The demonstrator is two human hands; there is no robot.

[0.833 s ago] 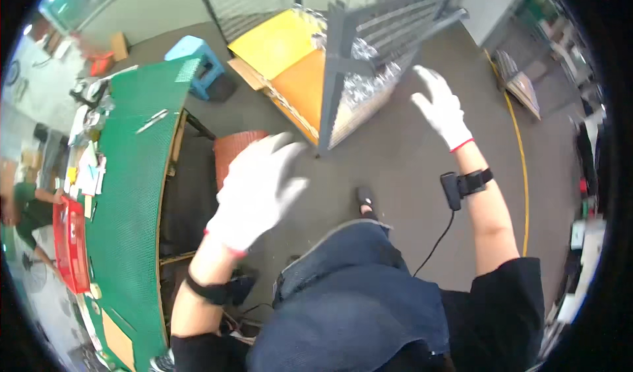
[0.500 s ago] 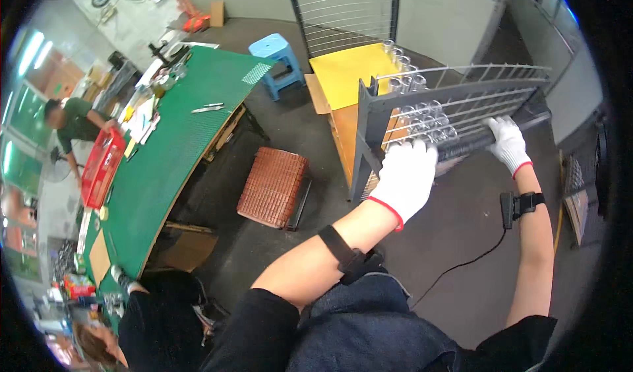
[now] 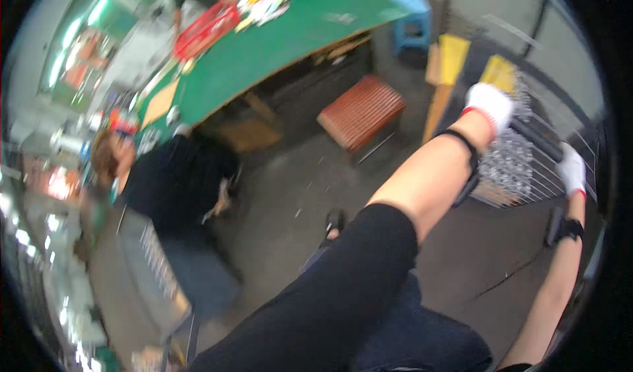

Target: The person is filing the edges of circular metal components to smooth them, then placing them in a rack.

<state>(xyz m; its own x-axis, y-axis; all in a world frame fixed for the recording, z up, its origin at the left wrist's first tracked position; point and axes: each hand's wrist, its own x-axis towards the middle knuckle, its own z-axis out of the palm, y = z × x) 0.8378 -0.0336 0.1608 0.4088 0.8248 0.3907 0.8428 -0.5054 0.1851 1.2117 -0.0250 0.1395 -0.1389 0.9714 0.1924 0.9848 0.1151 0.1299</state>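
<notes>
A trolley with wire mesh sides stands at the right, with a dark push bar [image 3: 537, 140] across its near end. My left hand [image 3: 490, 103], in a white glove with a red cuff, is closed round the left end of that bar. Gloved the same way, my right hand [image 3: 572, 169] grips its right end. Many small, shiny, clear pieces [image 3: 504, 167] fill the trolley below the bar, blurred by motion. Beyond my left hand a yellow sheet [image 3: 499, 74] shows in part.
A long green-topped table [image 3: 290, 49] bears a red basket [image 3: 208, 30]. Before it stands a stool with a slatted red-brown top [image 3: 362, 111]; a blue stool [image 3: 413, 21] is farther off. A person in black [image 3: 175, 181] sits at left, near a grey chair [image 3: 142, 260].
My view has swung left, so the table and trolley appear farther right. The trolley has turned relative to the table, with both hands still on its bar.
</notes>
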